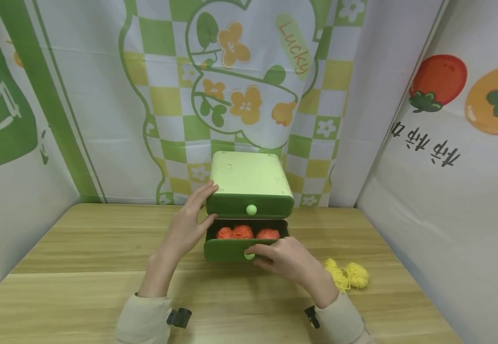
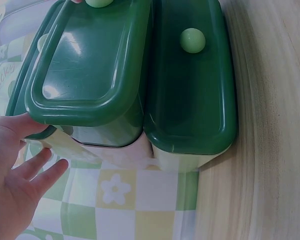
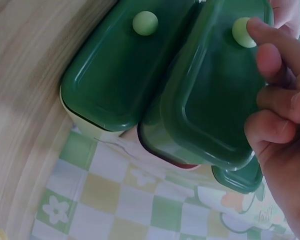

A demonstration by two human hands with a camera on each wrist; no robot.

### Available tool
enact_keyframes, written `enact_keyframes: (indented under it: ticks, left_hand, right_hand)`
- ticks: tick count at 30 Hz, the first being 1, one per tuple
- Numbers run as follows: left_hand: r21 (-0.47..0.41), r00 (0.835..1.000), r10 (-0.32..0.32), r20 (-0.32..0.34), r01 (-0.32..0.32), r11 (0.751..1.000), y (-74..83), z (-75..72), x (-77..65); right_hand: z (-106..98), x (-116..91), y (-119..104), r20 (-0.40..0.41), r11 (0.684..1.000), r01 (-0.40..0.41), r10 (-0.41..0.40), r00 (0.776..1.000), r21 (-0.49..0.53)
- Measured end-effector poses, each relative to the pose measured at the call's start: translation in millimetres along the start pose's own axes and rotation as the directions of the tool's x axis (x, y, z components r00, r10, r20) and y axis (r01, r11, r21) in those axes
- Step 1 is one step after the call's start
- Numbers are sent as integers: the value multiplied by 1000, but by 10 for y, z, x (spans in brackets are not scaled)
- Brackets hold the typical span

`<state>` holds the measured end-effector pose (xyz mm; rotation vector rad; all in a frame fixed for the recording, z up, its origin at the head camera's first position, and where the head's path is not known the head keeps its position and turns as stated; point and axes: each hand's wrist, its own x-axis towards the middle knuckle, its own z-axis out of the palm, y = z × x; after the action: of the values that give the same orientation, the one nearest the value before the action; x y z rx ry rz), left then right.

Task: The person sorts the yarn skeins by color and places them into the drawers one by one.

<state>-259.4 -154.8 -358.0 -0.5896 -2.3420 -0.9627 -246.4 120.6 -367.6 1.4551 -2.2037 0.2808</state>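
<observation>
A small drawer cabinet [image 1: 251, 172] with a pale green top and dark green fronts stands on the table. Its middle drawer [image 1: 225, 250] is pulled out, with several orange yarn balls [image 1: 243, 232] inside. My right hand [image 1: 289, 260] has its index finger and thumb at that drawer's round pale green knob [image 3: 244, 33], the other fingers curled. Against the cabinet's left side rests my left hand [image 1: 184, 227], fingers extended, thumb near the top drawer's lower edge. The bottom drawer [image 2: 190, 95] shows closed in the wrist views; the pulled-out one hides it in the head view.
Yellow yarn balls [image 1: 356, 275] lie on the wooden table [image 1: 81, 248], right of the cabinet and partly behind my right wrist. A checkered, printed cloth [image 1: 249, 95] hangs close behind the cabinet. Printed white panels [image 1: 447, 200] border the table's sides.
</observation>
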Motion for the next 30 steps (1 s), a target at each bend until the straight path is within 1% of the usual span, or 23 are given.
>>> enact_keyframes:
  ticks: [7, 11, 19, 24, 30]
  left_hand:
    - [-1, 1000, -2, 0, 2, 1000, 13, -9, 0]
    - [-2, 1000, -7, 5, 7, 1000, 14, -12, -8]
    - [-5, 1000, -4, 3, 4, 1000, 7, -16, -12]
    - [-3, 1000, 6, 0, -6, 1000, 1, -8, -7]
    - [-4, 1000, 19, -4, -19, 1000, 2, 2, 1]
  right_hand:
    - [66, 35, -13, -69, 998, 4, -9, 998, -70]
    - [91, 42, -18, -88, 995, 0, -9, 996, -101]
    - [113, 33, 2, -88, 994, -6, -4, 996, -110]
    - [127, 24, 31, -100, 992, -27, 15, 995, -121]
    - [188, -4, 79, -149, 988, -73, 53, 987, -133]
